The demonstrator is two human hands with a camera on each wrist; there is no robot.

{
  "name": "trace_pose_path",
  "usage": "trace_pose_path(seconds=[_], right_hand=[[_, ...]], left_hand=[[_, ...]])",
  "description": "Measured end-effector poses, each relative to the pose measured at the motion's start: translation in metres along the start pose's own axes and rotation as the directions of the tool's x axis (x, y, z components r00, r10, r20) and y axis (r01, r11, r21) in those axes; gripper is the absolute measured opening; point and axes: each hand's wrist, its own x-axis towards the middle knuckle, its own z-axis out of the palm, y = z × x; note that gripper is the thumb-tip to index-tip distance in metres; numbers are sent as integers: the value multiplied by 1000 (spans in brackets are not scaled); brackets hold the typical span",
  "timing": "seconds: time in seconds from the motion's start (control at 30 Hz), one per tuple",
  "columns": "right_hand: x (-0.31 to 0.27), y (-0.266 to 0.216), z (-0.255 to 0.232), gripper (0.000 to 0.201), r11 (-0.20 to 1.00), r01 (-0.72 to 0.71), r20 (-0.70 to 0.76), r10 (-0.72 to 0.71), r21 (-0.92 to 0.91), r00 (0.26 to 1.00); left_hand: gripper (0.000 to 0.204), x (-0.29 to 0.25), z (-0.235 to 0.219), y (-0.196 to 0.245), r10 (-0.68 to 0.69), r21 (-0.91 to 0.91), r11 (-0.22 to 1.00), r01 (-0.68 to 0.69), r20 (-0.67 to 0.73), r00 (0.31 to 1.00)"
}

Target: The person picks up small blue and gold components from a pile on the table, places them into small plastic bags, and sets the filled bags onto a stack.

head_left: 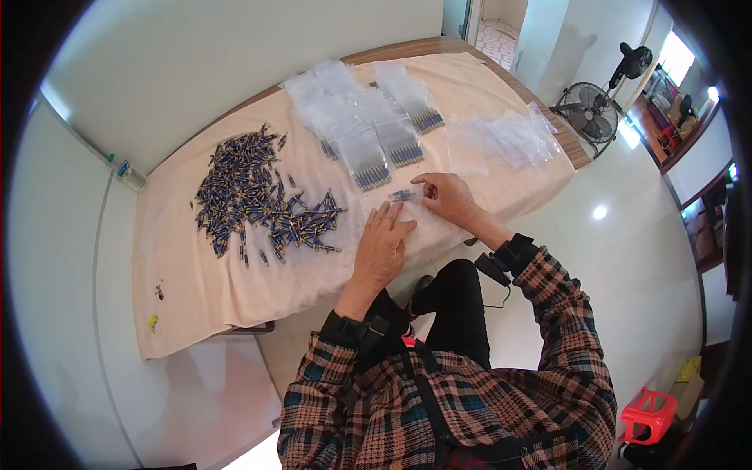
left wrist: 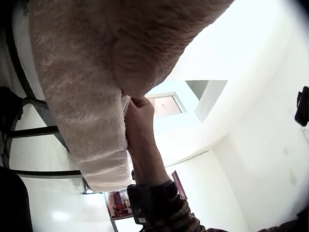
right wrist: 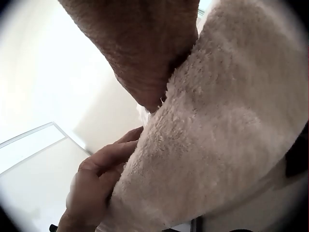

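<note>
A clear plastic bag (head_left: 413, 205) with a few small blue-and-brass cylindrical pieces (head_left: 402, 195) in it lies near the front edge of the cloth-covered table. My left hand (head_left: 381, 249) rests at its left side, fingers fairly straight, fingertips right by the pieces. At the right side, my right hand (head_left: 450, 199) has its fingers curled and pinches the bag. In the left wrist view, a bit of clear film shows at the right hand's (left wrist: 141, 133) fingertips. The cloth edge hides most of the left hand's (right wrist: 91, 188) fingertips in the right wrist view.
A large loose heap of blue-and-brass pieces (head_left: 239, 184) spreads over the cloth (head_left: 188, 301) to the left. Filled bags (head_left: 368, 168) lie overlapping just beyond my hands. Flat bags without pieces (head_left: 509, 141) lie at the far right. A fan (head_left: 587, 113) stands beyond the table.
</note>
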Motion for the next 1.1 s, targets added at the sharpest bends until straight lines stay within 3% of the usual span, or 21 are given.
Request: trace_pose_path(seconds=[0.27,0.37,0.47,0.57,0.63,0.73,0.77,0.83,0.9,1.0,1.03,1.1], right_hand=[[-1,-6,6,27,996,-29,-47,25,-80,999],[1,-8,6,30,993,-6,-49,0,-114,999],[3,-3,-5,30,995,3,63,-9,95,998],[1,-10,-17,30,992,39,33,-43,117,999],[2,-16,-18,30,990,65,24,-68,125,997],[6,-45,-14,32,983,185,-172,-178,22,969],[9,-51,-7,32,981,192,-164,-186,23,969],[11,-67,10,32,963,256,-66,-250,85,966],[15,-81,27,32,951,285,-12,-285,118,958],[27,-97,54,38,960,278,168,-277,20,946],[32,-102,62,38,960,281,172,-280,20,945],[40,-110,78,44,948,310,164,-295,-77,941]], left_hand=[[40,-1,5,5,31,190,981,-29,-10,999],[40,-1,4,3,8,169,986,-7,-5,1000],[41,-2,2,2,1,157,988,-1,0,1000],[41,-4,0,0,-3,161,987,1,10,1000],[41,-8,-1,0,45,81,996,-41,-47,998],[39,-18,-12,1,72,-4,997,-73,-150,986],[37,-24,-19,1,80,-52,994,-92,-207,975],[36,-39,-33,2,75,-99,990,-105,-265,961],[30,-55,-48,-1,-50,-103,995,18,-317,947],[25,-77,-68,-10,-124,-18,992,128,-422,898],[25,-83,-71,-17,-126,-19,991,131,-424,897],[23,-93,-71,-32,-168,-95,986,138,-536,828]])
